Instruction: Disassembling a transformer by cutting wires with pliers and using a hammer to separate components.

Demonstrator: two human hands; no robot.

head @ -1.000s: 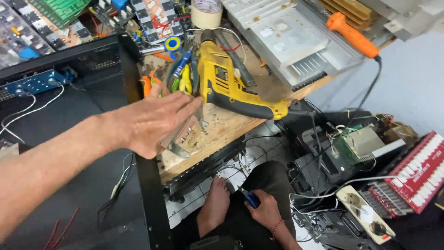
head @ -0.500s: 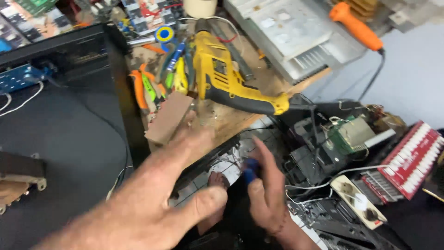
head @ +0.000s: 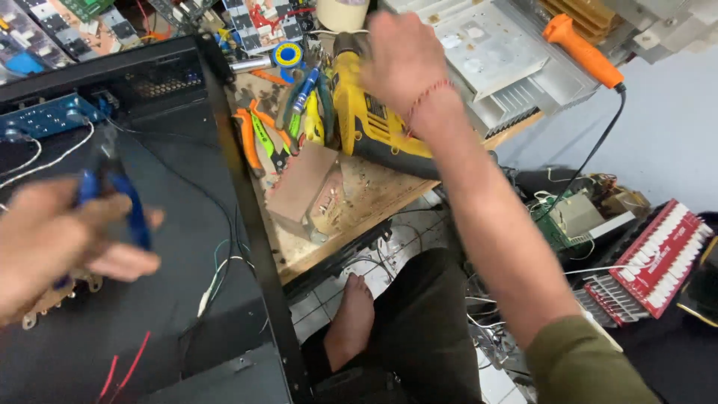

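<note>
Head view, left hand (head: 56,239) fingers curled round blue pliers (head: 123,202), right hand (head: 404,63) fingers bent over yellow drill (head: 366,123), orange cutters (head: 258,135) beside, black chassis (head: 224,187) between.

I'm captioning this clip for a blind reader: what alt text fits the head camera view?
A person's right hand reaches over a yellow power drill on a cluttered wooden workbench, while the blurred left hand holds blue-handled pliers above an open black chassis. Orange-handled pliers lie beside the drill.
</note>
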